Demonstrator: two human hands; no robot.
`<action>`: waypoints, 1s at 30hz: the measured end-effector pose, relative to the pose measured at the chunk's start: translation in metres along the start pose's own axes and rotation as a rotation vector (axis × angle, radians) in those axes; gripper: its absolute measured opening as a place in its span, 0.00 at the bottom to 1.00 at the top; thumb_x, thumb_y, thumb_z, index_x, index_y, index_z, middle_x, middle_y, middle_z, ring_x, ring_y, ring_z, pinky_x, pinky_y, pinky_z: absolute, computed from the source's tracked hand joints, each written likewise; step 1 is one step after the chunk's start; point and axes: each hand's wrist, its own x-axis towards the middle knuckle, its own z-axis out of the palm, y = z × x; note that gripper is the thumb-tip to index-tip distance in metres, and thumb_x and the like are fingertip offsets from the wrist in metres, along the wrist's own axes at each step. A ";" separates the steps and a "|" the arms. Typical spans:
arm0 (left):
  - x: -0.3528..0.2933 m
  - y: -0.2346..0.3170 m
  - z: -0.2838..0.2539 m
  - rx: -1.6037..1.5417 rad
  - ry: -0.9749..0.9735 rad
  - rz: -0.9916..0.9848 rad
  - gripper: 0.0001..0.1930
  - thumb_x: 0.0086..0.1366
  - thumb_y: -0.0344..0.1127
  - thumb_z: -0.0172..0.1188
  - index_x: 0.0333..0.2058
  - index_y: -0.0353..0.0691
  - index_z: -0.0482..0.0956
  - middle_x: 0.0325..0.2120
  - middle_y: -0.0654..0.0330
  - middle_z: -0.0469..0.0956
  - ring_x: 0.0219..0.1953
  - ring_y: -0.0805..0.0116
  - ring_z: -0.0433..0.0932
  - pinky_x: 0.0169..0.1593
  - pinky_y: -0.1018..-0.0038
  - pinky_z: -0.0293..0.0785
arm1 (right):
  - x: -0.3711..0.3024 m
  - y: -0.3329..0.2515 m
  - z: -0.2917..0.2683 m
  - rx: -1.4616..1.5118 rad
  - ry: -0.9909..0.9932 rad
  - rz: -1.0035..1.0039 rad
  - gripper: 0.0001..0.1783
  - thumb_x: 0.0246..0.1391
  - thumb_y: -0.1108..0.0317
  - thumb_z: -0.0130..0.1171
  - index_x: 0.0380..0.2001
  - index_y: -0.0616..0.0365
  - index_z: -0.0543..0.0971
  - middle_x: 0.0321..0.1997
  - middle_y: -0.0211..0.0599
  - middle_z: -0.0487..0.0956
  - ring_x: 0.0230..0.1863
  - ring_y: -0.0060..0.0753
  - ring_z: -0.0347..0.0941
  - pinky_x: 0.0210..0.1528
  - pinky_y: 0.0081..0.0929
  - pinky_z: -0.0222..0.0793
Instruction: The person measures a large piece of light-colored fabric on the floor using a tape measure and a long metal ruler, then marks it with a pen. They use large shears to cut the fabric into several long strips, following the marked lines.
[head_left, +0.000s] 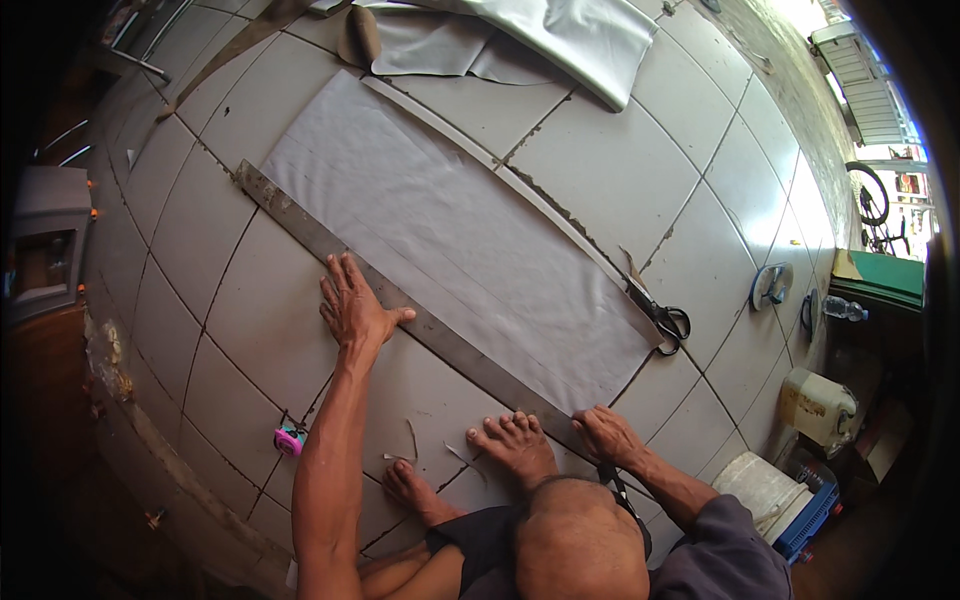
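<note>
A long pale grey sheet of fabric (440, 230) lies slantwise on the tiled floor, with a faint line along it. Along its near edge runs a long metal straightedge (450, 345). My left hand (355, 308) presses on the straightedge about a third of the way along, fingers spread and thumb stretched out. At the straightedge's near right end, my right hand (607, 436) is closed beside the fabric's corner; whatever its fingers may pinch is hidden. Black-handled scissors (670, 322) rest at the fabric's right edge, close to a narrow pale strip (545, 205).
Silvery sheet material (520, 45) lies in folds at the far side. Beside my left forearm is a small pink object (289, 440). My bare foot (515, 450) stands by the straightedge. To the right are a jerrycan (818, 405), a white bucket (760, 490) and a plastic bottle (845, 308).
</note>
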 end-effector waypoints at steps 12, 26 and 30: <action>-0.002 0.007 -0.004 0.045 0.003 -0.040 0.73 0.41 0.54 0.84 0.77 0.45 0.40 0.79 0.56 0.39 0.77 0.45 0.47 0.74 0.45 0.56 | 0.118 -0.002 0.028 0.096 0.070 -0.177 0.06 0.66 0.68 0.58 0.39 0.59 0.75 0.30 0.46 0.77 0.35 0.53 0.76 0.39 0.43 0.73; -0.002 0.006 -0.004 0.037 -0.014 -0.050 0.73 0.43 0.55 0.84 0.77 0.48 0.39 0.79 0.58 0.37 0.78 0.42 0.46 0.76 0.46 0.54 | 0.062 -0.002 0.019 0.084 0.121 -0.140 0.05 0.65 0.70 0.59 0.40 0.59 0.76 0.30 0.44 0.77 0.34 0.49 0.75 0.39 0.41 0.73; 0.000 0.005 -0.001 0.051 -0.020 -0.050 0.73 0.43 0.56 0.83 0.77 0.48 0.38 0.79 0.59 0.37 0.78 0.42 0.46 0.75 0.46 0.55 | 0.043 0.001 0.016 0.039 0.102 -0.119 0.05 0.65 0.70 0.59 0.40 0.59 0.76 0.30 0.44 0.77 0.34 0.49 0.74 0.39 0.41 0.73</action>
